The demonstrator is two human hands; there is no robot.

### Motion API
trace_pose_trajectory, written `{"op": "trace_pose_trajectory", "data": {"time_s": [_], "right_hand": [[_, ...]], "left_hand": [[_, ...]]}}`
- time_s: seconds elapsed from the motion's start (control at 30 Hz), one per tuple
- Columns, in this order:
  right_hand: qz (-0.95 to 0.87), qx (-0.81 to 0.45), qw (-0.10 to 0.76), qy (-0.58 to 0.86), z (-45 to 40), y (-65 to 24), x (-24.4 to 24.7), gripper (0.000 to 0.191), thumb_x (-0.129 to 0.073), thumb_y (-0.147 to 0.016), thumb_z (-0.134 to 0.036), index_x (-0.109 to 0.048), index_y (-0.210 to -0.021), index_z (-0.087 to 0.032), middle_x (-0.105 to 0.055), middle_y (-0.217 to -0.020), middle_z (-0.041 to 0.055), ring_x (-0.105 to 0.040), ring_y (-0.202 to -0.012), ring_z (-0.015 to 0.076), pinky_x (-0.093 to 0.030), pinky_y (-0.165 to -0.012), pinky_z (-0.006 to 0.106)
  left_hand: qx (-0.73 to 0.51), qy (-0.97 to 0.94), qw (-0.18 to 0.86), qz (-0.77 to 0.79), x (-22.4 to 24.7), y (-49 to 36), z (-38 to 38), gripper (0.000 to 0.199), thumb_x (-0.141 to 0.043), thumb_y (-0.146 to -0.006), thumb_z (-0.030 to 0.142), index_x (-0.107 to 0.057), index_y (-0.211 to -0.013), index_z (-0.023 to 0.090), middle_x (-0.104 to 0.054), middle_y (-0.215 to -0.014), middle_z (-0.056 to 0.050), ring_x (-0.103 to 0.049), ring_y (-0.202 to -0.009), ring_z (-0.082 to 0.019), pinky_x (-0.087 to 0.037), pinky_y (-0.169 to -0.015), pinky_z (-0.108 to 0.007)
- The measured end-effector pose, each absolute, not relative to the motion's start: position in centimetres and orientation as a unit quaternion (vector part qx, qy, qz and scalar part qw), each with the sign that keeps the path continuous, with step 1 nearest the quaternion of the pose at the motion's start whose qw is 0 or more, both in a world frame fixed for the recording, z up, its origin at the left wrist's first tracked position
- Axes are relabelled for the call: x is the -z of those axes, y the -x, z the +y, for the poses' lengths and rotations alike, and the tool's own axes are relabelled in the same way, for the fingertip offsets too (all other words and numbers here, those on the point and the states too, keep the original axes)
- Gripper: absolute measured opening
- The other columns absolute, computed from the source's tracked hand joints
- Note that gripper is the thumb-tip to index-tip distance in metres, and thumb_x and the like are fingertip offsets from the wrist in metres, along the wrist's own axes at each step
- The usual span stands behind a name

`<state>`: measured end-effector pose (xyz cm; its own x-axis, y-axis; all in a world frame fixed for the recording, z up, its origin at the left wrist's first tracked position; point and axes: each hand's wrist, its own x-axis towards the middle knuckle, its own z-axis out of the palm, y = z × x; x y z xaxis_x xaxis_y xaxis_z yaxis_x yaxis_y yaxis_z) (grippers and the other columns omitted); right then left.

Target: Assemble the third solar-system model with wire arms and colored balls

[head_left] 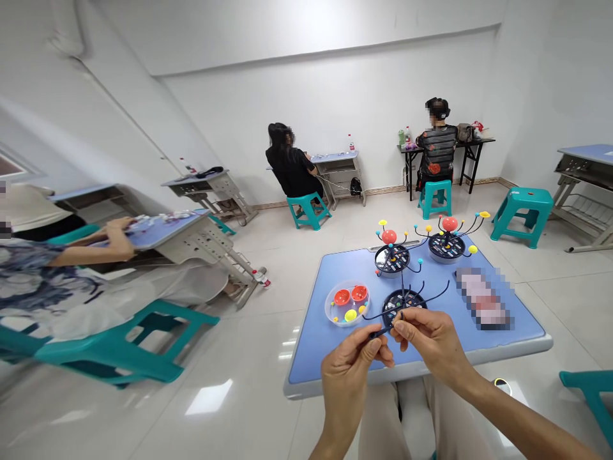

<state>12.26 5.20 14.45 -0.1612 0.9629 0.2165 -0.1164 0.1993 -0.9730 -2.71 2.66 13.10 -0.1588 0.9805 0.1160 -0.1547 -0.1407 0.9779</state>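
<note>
Pale blue and smooth, a desk (313,348) is carrying a dark round base (393,303), and everything else is sitting around that base. Just on its near side, the person's two hands are meeting over a small dark piece (378,333). The left hand (347,367) is holding it between thumb and fingertips; the right hand (433,338) is closing thumb against forefinger at its other end, though whether on the same piece or a separate bit, one cannot tell.

The piece is looking like slim, hard plastic: probably very light, fairly stiff, a little slick, and liable to snap if bent sharply. Its ends are offering the best hold, leaving the middle unstrained.

Thin curved rods (437,294) are arching out from the base, apparently springy and easily knocked. To its left, a clear shallow dish (327,310) is holding glossy red half-shells (341,297) and a yellow cup (350,315). Beyond it, two ball-topped models (392,260) (446,248) are standing, their rods tipped with coloured beads.
</note>
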Motion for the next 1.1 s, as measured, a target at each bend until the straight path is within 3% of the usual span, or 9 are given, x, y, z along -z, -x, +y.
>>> {"op": "trace_pose_trajectory", "data": {"time_s": [0.43,0.63,0.73,0.8,0.93,1.1], "right_hand": [[-0.517,-0.555,0.529,0.382,4.6,-11.3,-13.1,0.035,-0.063,-0.082,-0.043,-0.062,-0.058,-0.017,-0.057,-0.053,-0.0013,-0.054,-0.049,0.0120,-0.049,-0.050,0.024],[-0.580,-0.572,0.425,0.393,9.6,-13.6,-15.3,0.031,-0.067,-0.072,-0.044,-0.063,-0.061,-0.015,-0.059,-0.056,-0.0010,-0.047,-0.048,0.0091,-0.040,-0.046,0.022],[-0.653,-0.547,0.370,0.370,12.8,-14.3,-16.9,0.024,-0.065,-0.071,-0.038,-0.064,-0.064,-0.015,-0.054,-0.055,-0.0033,-0.043,-0.050,0.0090,-0.035,-0.047,0.021],[-0.705,-0.515,0.338,0.351,14.4,-14.2,-17.5,0.021,-0.064,-0.072,-0.034,-0.064,-0.063,-0.015,-0.044,-0.050,-0.0061,-0.036,-0.049,0.0080,-0.029,-0.047,0.021],[-0.764,-0.470,0.295,0.328,16.3,-13.5,-17.6,0.016,-0.061,-0.072,-0.028,-0.066,-0.064,-0.015,-0.044,-0.051,-0.0060,-0.035,-0.051,0.0086,-0.026,-0.050,0.023],[-0.797,-0.382,0.274,0.380,16.5,-13.6,-17.7,0.017,-0.055,-0.075,-0.020,-0.070,-0.074,-0.013,-0.054,-0.056,-0.0030,-0.043,-0.054,0.0108,-0.032,-0.054,0.024]], "left_hand": [[-0.613,-0.444,0.454,0.470,-12.2,1.6,1.7,0.020,-0.074,-0.075,0.034,-0.076,-0.088,0.020,-0.070,-0.059,0.000,-0.065,-0.050,-0.016,-0.059,-0.058,-0.029],[-0.535,-0.487,0.505,0.470,-14.8,2.9,4.3,0.046,-0.070,-0.076,0.045,-0.069,-0.112,0.016,-0.070,-0.071,-0.004,-0.063,-0.054,-0.015,-0.054,-0.052,-0.028],[-0.522,-0.517,0.454,0.504,-16.3,3.5,7.1,0.037,-0.065,-0.079,0.048,-0.075,-0.089,0.014,-0.056,-0.056,0.001,-0.051,-0.051,-0.010,-0.045,-0.050,-0.022],[-0.477,-0.544,0.482,0.494,-16.6,3.7,8.8,0.034,-0.069,-0.075,0.047,-0.074,-0.075,0.014,-0.048,-0.049,0.004,-0.043,-0.047,-0.007,-0.039,-0.048,-0.021],[-0.447,-0.508,0.575,0.461,-16.2,3.3,10.7,0.034,-0.079,-0.062,0.044,-0.071,-0.070,0.012,-0.053,-0.055,0.003,-0.042,-0.045,-0.006,-0.034,-0.044,-0.021],[-0.477,-0.435,0.619,0.447,-15.0,2.4,11.2,0.032,-0.081,-0.058,0.039,-0.066,-0.063,0.012,-0.057,-0.055,0.001,-0.045,-0.044,-0.006,-0.037,-0.043,-0.021]]}}
